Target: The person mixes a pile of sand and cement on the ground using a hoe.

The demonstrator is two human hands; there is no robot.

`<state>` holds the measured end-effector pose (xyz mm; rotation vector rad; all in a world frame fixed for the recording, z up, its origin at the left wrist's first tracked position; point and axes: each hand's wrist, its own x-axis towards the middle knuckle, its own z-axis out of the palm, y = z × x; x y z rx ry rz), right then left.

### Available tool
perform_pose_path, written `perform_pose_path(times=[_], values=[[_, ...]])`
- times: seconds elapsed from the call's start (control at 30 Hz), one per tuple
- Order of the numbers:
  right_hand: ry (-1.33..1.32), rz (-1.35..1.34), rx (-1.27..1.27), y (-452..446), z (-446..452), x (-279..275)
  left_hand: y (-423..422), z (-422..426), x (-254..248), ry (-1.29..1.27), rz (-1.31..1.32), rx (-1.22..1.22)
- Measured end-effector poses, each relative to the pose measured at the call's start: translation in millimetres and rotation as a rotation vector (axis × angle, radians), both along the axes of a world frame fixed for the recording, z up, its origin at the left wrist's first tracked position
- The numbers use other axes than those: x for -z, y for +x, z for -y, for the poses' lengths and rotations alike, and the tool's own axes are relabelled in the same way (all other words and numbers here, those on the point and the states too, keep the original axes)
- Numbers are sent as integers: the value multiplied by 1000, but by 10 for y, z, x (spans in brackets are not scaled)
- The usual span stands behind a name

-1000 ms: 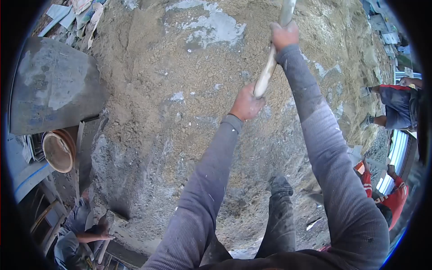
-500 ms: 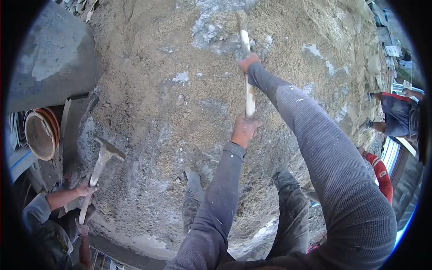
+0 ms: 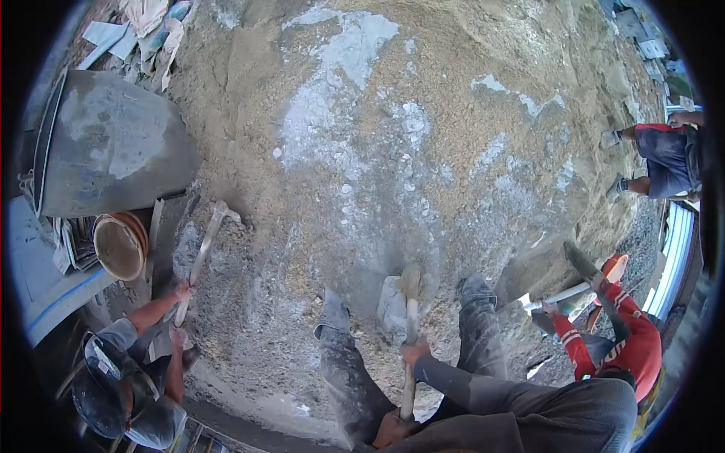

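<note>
My right hand point(image 3: 414, 351) is closed around the wooden handle of a hoe point(image 3: 410, 389). Lower on the same handle, close to my body, my left hand point(image 3: 394, 429) is wrapped around it, partly hidden by my sleeve. The hoe's pale, caked blade point(image 3: 392, 310) is at the ground between my feet. Around it lies sandy soil point(image 3: 249, 151) with grey-white powder point(image 3: 355, 45) spread in streaks and patches; the powder is blurred near the blade.
At left a person point(image 3: 113, 385) grips another hoe point(image 3: 201, 257). A person in red sleeves point(image 3: 634, 340) holds a shovel-like tool at right; another person point(image 3: 668, 158) stands farther back. Stacked buckets point(image 3: 121, 248) and a large grey sheet-like piece point(image 3: 113, 143) are at left.
Both my hands have drawn the hoe from far ahead back toward my feet. A whitish streak now marks the soil ahead. The view has shifted, showing more of the people at both sides.
</note>
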<state>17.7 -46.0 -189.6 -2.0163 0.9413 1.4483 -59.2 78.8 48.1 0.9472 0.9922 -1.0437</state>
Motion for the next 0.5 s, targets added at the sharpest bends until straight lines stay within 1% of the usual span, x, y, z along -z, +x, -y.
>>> perform_pose_path(times=[0.07, 0.1, 0.13, 0.2, 0.23, 0.27, 0.3, 0.33, 0.37, 0.4, 0.43, 0.47, 0.5], values=[[8, -2, 73, -46, 201, 31, -489, 344, 421, -494, -267, -706], [48, 23, 188, 268, 106, -252, -600, 463, 498, -735, -418, -1069], [92, 72, 297, 642, 8, -514, -364, 440, 438, -734, -435, -1062], [142, 276, 337, 1467, -49, -712, 630, 288, 317, -18, 138, 58], [159, 394, 330, 1887, -43, -758, 1030, 304, 490, -8, 281, 27], [193, 601, 209, 2384, 62, -617, 1414, 333, 739, 10, 425, -9], [207, 808, 76, 2953, 71, -593, 1833, 363, 1059, 38, 562, 83], [254, 1024, 113, 3581, 51, -587, 2377, 444, 1378, 83, 745, -19], [246, 1154, 55, 4254, 51, -564, 2980, 492, 1700, 95, 839, -18], [226, 1268, 4, 4986, 54, -541, 3671, 486, 1975, 161, 982, 20], [205, 1385, -48, 5704, 43, -514, 4379, 445, 2120, 233, 1084, 1], [185, 1480, -98, 6409, 10, -467, 5067, 392, 2256, 203, 1135, -59], [106, 1577, -114, 7029, -63, -453, 5675, 332, 2354, 311, 1229, -39]])
